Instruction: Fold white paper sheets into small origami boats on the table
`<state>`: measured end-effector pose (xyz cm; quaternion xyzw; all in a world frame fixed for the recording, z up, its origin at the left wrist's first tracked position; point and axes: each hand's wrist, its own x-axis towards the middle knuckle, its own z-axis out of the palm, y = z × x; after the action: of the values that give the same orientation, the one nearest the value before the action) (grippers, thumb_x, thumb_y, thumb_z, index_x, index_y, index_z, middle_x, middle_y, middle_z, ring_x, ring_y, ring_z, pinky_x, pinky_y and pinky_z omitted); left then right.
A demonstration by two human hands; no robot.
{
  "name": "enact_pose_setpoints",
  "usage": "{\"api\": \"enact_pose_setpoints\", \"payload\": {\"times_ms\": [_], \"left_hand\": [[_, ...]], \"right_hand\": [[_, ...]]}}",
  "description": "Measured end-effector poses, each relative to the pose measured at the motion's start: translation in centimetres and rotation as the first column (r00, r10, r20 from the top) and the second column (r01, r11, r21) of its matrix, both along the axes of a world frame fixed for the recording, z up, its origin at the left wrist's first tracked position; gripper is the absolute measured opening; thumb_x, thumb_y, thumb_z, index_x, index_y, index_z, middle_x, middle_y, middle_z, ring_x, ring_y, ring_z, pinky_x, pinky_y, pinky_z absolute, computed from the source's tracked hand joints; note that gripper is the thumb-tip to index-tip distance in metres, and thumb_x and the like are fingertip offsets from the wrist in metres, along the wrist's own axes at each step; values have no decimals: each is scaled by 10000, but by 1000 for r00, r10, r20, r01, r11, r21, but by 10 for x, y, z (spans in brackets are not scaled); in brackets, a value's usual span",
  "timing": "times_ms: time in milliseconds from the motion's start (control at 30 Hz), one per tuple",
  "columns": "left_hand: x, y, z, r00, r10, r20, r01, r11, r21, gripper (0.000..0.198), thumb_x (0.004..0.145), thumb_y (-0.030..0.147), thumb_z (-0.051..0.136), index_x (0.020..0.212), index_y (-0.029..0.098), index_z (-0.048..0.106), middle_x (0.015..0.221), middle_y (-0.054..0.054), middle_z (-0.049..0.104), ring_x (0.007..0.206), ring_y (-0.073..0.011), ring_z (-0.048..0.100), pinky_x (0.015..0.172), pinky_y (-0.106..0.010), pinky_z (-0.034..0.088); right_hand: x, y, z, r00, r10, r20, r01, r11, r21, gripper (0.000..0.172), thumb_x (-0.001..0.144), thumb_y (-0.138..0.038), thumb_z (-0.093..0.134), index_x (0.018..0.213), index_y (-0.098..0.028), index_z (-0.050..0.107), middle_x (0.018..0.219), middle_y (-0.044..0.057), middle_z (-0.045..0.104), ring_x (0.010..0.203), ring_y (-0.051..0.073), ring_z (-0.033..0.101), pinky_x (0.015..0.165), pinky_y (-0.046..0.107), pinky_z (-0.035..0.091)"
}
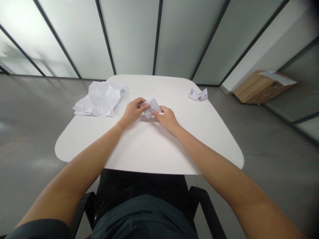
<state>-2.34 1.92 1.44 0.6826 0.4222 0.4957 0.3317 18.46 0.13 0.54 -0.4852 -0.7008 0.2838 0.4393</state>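
A small piece of folded white paper [152, 107] is held between my two hands, just above the middle of the table. It has a pointed top and several creased flaps. My left hand [136, 109] pinches its left side, thumb in front and fingers behind. On the other side, my right hand [166, 117] grips the lower right corner between thumb and fingers. Parts of the fingers are hidden behind the paper.
The white table [149, 149] has rounded corners. Creased paper sheets [101, 99] lie stacked at its left edge, slightly overhanging. A folded paper shape [198, 95] sits near the right edge. Beyond are frosted glass panels [129, 36] and a wooden cabinet [261, 87]. Chair armrests [199, 196] flank me.
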Motion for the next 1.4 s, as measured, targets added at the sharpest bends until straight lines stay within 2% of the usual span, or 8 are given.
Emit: {"api": "enact_pose_setpoints", "payload": {"times_ms": [167,300,467,633,800,933,1167,1400], "left_hand": [[1,2,-3,1000,-1,-15,2,1000,31,364,833,506,766,997,185,715,919,-44,731,824,-192,642,742,-286,503],[0,5,-3,1000,5,-20,-4,999,42,356,823,493,763,970,173,708,889,-39,726,794,-181,630,720,-283,491],[2,4,-3,999,34,-24,-34,999,16,355,808,483,795,975,180,718,862,-29,719,751,-164,617,701,-275,497],[7,-6,1,956,-164,243,195,974,-112,617,831,603,796,1273,198,650,919,-24,722,878,-169,699,872,-322,573],[11,-13,4,937,-242,253,279,953,-120,710,789,387,860,1425,229,589,1174,-83,739,1011,-197,718,922,-333,569],[11,-9,-1,965,-183,189,204,974,-95,676,792,248,754,1447,223,591,1202,-89,734,980,-190,707,889,-323,562],[6,0,-10,994,4,109,-9,999,40,622,771,200,708,1390,210,655,1125,-71,754,962,-219,694,865,-336,560],[3,-11,0,963,164,-215,-126,976,180,385,879,199,630,1228,229,790,1178,-46,803,1008,-229,737,955,-338,569]], "right_hand": [[-2,-2,1,990,18,-138,-35,992,-125,176,872,-372,736,904,-199,744,785,24,746,748,218,702,742,341,566],[-5,-4,2,944,35,-329,-112,970,-216,188,832,-336,798,928,-198,715,804,28,755,737,199,723,726,323,601],[-8,-6,6,900,27,-435,-163,947,-278,271,911,-474,759,916,-213,686,775,25,739,694,194,716,694,329,635],[-8,-7,10,851,-72,-520,-129,931,-340,248,976,-463,703,1015,-223,661,826,16,738,675,163,703,693,308,634],[-7,-8,16,786,-173,-594,-146,882,-449,191,1017,-422,636,1134,-276,601,831,-12,724,632,141,693,664,282,625],[-8,-10,14,804,-105,-586,-186,891,-415,215,1009,-461,628,1105,-269,642,870,-2,720,655,151,686,669,302,624],[-16,-16,9,867,-10,-498,-194,914,-357,385,995,-598,625,1004,-222,709,947,59,738,761,203,702,691,350,629],[-22,-26,19,774,16,-633,-365,828,-425,605,965,-784,552,1104,-213,696,999,111,768,874,242,733,748,392,668]]}}
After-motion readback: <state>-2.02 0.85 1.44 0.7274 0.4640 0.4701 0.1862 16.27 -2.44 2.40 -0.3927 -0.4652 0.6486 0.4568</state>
